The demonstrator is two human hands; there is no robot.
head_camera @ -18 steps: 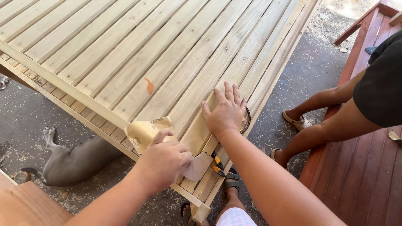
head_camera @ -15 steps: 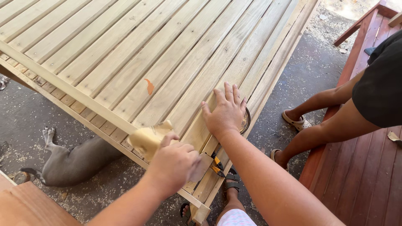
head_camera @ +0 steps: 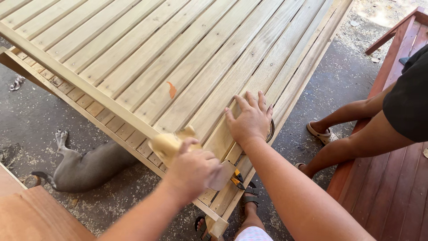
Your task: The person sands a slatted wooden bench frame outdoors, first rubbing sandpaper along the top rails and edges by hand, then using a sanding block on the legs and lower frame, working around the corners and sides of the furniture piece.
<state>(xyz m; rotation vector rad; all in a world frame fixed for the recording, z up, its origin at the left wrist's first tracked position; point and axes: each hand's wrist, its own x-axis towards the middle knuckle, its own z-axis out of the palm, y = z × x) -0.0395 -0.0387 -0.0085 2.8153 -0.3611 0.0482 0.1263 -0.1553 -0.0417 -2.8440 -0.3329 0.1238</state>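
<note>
Slatted pale-wood table (head_camera: 147, 62) fills most of your view, its long boards running from the far left down toward you, with a raised cross rail (head_camera: 76, 80) lying over the slats and a small orange mark (head_camera: 171, 89) on one board. To your right a red-brown wooden deck (head_camera: 392, 187) borders the dark, sawdust-strewn ground (head_camera: 26, 120), and another person stands there in a black garment, with bare legs (head_camera: 356, 134) and pale clogs (head_camera: 318, 133). Under the table's near edge a grey dog (head_camera: 84, 167) lies on the ground. Your right hand (head_camera: 250, 119) rests flat on the slats near the table's near corner, fingers spread wide, gripping nothing; part of a dark round object shows just beyond it at the table edge. Your left hand (head_camera: 192, 172) is closed around a yellowish sanding block (head_camera: 168, 143), pressing it on the slats just beside the cross rail's near end, close to your right hand but not touching it. A yellow-and-black tool (head_camera: 237, 178) peeks out below your left hand. Your sandalled foot (head_camera: 249, 196) shows beneath the table corner.
</note>
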